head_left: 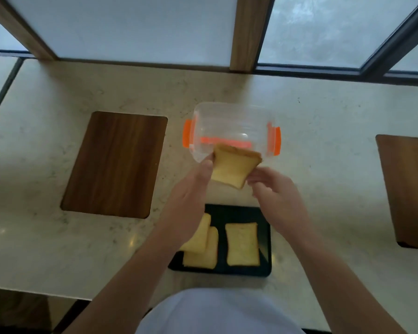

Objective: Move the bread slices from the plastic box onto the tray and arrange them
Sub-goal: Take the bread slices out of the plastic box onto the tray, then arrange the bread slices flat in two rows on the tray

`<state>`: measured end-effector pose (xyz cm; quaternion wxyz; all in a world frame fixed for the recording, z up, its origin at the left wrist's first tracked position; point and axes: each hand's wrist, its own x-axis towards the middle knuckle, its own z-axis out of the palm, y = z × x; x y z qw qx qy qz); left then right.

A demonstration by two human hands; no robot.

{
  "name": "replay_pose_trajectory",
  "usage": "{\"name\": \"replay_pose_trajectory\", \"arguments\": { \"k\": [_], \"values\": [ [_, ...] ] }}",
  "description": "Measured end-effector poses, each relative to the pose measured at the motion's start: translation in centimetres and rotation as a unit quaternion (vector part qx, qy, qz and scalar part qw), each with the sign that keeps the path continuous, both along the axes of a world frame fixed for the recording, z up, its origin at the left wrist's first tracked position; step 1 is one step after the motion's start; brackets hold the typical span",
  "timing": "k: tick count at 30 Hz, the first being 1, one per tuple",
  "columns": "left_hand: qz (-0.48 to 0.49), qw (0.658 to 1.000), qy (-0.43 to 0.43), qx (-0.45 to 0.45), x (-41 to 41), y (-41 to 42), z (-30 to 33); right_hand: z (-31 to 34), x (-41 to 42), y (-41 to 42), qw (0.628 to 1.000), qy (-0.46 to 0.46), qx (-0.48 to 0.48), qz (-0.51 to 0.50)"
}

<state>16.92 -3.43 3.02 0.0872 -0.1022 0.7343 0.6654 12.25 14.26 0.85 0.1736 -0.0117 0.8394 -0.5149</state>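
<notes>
Head view, mid-frame: left hand (191,186) and right hand (273,189) pinch one bread slice (233,168) at the clear plastic box (229,124); three slices (242,244) lie on the black tray (266,237) below.

Left forearm (155,239) covered the tray's (266,237) left edge and part of the two overlapping bread slices (203,251). Held slice (232,168) blocked the plastic box's (227,121) near wall; box contents unclear behind it. Right-hand (273,189) fingertips tucked behind the slice, grip unreadable. Wooden board (408,189) cut off by the right edge. Whole frame softly blurred.
</notes>
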Motion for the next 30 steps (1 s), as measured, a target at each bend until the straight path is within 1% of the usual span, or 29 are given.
{"name": "replay_pose_trajectory", "arguments": {
  "k": [3, 6, 9, 11, 14, 16, 18, 21, 23, 27, 30],
  "values": [
    [0.013, 0.99, -0.143, 0.001, 2.5, -0.7, -3.6, -2.5, 3.4, 0.8, 0.994, -0.097, 0.038, 0.03],
    [0.037, 0.963, -0.265, -0.01, 4.0, -0.5, -7.5, -5.9, 5.6, 1.3, 0.976, -0.186, 0.103, 0.049],
    [0.051, 0.935, -0.351, 0.017, 4.3, -0.2, -10.4, -8.3, 6.3, 1.4, 0.953, -0.265, 0.132, 0.067],
    [0.056, 0.918, -0.392, 0.039, 4.2, 0.1, -11.5, -9.2, 6.2, 1.3, 0.943, -0.294, 0.143, 0.063],
    [0.045, 0.913, -0.405, 0.036, 4.4, 0.9, -12.6, -10.2, 5.7, 1.5, 0.936, -0.304, 0.171, 0.045],
    [0.049, 0.916, -0.392, 0.064, 4.4, 1.8, -13.1, -10.7, 5.8, 2.0, 0.935, -0.298, 0.189, 0.033],
    [0.049, 0.926, -0.366, 0.076, 4.5, 2.4, -13.2, -10.9, 6.3, 2.7, 0.942, -0.279, 0.184, 0.014],
    [0.06, 0.95, -0.306, 0.018, 4.8, 1.8, -13.3, -11.1, 7.1, 3.5, 0.959, -0.224, 0.173, 0.002],
    [0.066, 0.951, -0.303, 0.01, 5.9, 0.9, -13.3, -11.2, 7.9, 4.1, 0.967, -0.201, 0.159, -0.013],
    [0.025, 0.953, -0.301, -0.023, 9.0, -0.6, -13.2, -11.5, 9.8, 5.0, 0.97, -0.206, 0.127, -0.018],
    [0.019, 0.95, -0.311, -0.015, 11.2, -1.6, -12.6, -11.8, 11.1, 5.4, 0.97, -0.216, 0.107, -0.014]
  ]
}}
